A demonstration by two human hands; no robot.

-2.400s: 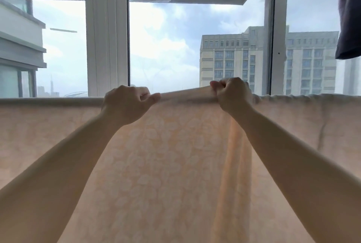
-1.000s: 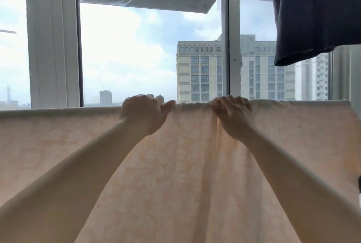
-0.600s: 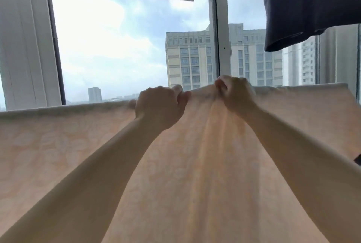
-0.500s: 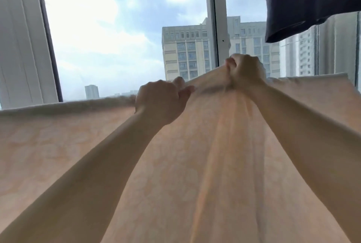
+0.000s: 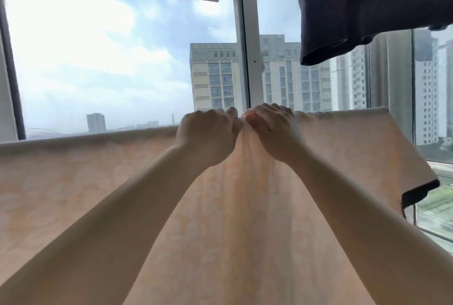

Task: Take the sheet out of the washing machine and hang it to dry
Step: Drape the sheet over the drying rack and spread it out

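Note:
A pale peach sheet (image 5: 73, 182) with a faint leaf pattern hangs across the whole width of the view, its top fold running level in front of the window. My left hand (image 5: 206, 137) grips the top fold with curled fingers. Right beside it, my right hand (image 5: 274, 130) also grips the fold, knuckles nearly touching the left. The cloth bunches into vertical creases below the two hands. Whatever the sheet is draped over is hidden by the cloth.
A dark navy garment (image 5: 367, 6) hangs at the upper right, above the sheet's right end. Behind stands a white window frame (image 5: 247, 35) with glass. A dark hem (image 5: 419, 194) shows past the sheet's right edge.
My hands have come together on the top fold, gathering the cloth between them. My right hand, lifted a moment ago, is back down level with the left. The view shifted right.

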